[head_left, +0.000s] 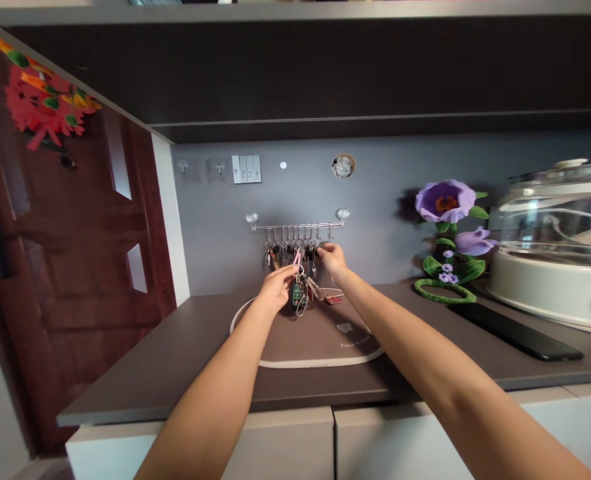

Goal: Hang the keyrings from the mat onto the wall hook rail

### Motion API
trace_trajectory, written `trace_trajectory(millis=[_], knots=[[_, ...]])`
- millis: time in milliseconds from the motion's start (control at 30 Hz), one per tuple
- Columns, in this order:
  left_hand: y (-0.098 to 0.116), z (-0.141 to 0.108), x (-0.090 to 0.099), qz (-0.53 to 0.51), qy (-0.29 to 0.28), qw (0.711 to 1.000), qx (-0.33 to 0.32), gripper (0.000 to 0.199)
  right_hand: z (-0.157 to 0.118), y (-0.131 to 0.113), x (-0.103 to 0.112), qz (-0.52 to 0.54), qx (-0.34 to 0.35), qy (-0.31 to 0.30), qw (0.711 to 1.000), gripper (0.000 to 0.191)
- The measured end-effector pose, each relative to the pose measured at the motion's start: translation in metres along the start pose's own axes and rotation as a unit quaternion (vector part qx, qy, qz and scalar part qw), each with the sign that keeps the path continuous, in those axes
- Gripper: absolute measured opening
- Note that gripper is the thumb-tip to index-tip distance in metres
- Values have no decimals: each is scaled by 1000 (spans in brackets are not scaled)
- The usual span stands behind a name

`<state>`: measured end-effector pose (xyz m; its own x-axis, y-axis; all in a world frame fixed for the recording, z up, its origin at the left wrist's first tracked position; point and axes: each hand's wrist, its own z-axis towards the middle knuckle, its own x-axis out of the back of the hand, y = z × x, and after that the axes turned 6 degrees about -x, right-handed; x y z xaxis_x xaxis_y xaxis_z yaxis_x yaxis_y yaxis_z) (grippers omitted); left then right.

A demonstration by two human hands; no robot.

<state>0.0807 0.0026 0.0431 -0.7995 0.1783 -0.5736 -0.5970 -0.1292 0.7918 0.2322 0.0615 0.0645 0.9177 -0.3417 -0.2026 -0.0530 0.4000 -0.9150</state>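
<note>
Right fingertips are hiding behind the right hand (333, 260) itself, curled by the last of the hanging keys (270, 257); I am not able to tell whether they are pinching one. The hanging keys are crowding together under the hook rack (298, 227), overlapping too much for counting. The left hand's (275, 288) thumb is barely showing; its fingertips are pinching the key bunch (298, 293) near its ring, a dark fob and loops dangling below the rack, in front of the wall and above the mat (320, 340). Lettering on the mat is reading too faintly, partly lost beside the right forearm. Both forearms are slanting inward from the lower edge, the left palm turning inward, the right wrist bending slightly.
</note>
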Motion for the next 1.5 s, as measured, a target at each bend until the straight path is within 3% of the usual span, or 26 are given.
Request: trace_trajectory(millis=[33,67,267,500,867,1133,1500], knots=[[0,0,-1,2,3,1000,-1,17,-6,0,1,-20,9,47,999,20],[0,0,-1,3,6,1000,-2,18,-13,0,1,-35,18,45,998,21],[-2,2,-1,-3,-9,1000,-18,17,-63,-4,4,-69,48,-142,986,20],[-1,1,-1,-7,-25,999,-28,15,-96,-10,10,-56,32,-212,975,24],[-2,-1,-2,-4,-45,998,-45,15,-97,-11,11,5,1,-201,980,25],[-4,-5,-4,6,-69,997,-43,17,-86,-6,16,-16,-3,-181,983,29],[-13,3,2,105,-4,994,-33,26,-61,-7,27,12,33,-150,988,30]])
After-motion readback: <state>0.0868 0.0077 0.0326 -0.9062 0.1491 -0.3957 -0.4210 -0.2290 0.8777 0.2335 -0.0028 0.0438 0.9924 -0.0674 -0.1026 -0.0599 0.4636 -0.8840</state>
